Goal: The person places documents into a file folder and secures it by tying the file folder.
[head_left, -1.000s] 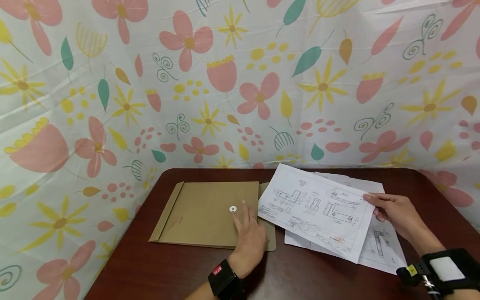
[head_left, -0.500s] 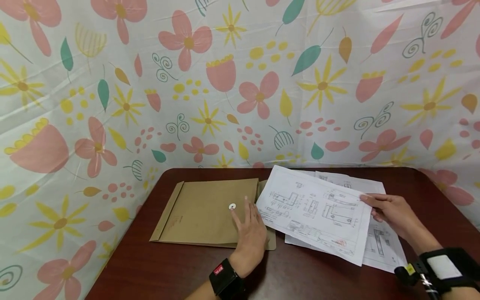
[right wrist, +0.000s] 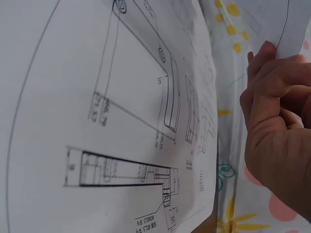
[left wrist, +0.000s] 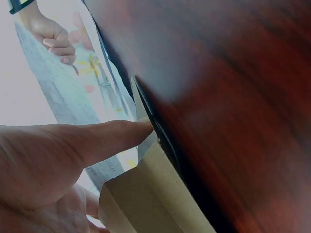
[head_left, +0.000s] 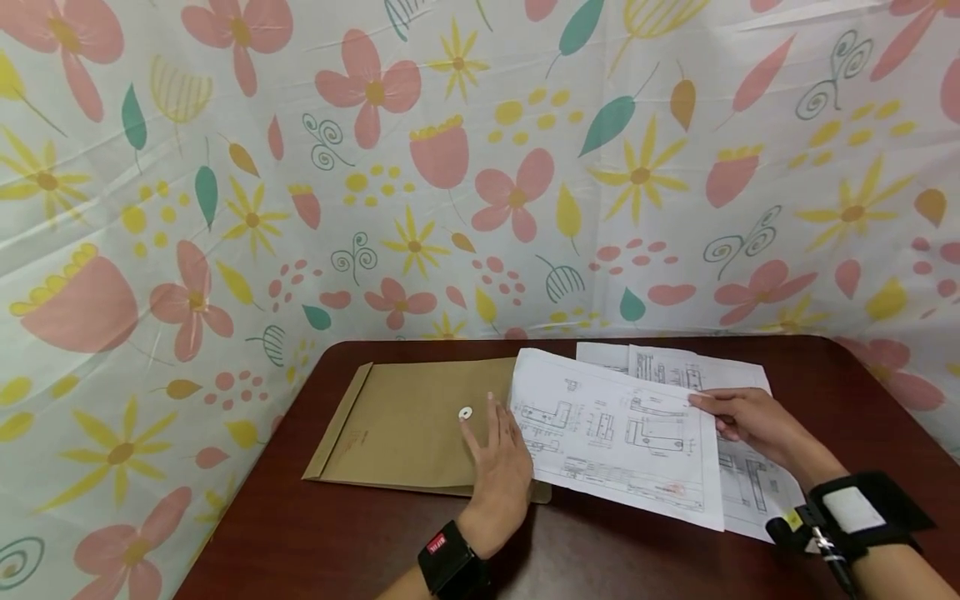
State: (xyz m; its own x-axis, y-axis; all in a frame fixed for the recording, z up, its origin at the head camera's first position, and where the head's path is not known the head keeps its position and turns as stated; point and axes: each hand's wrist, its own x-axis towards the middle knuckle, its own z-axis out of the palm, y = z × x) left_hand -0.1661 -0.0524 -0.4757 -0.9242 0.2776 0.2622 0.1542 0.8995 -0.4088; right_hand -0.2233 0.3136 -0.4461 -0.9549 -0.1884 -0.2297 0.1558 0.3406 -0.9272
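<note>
Lower centre: left hand (head_left: 498, 479), fingers extended, apart, at kraft envelope (head_left: 405, 425). Lower right: right hand (head_left: 761, 425) pinches technical drawing (head_left: 615, 450).

White flower-printed cloth backdrop (head_left: 450, 192); before it, a dark red-brown table (head_left: 600, 550) with soft sheen

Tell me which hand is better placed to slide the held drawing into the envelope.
Probably the right hand: it grips the drawing by one edge, while the left hand rests on the envelope, near its open end.
</note>
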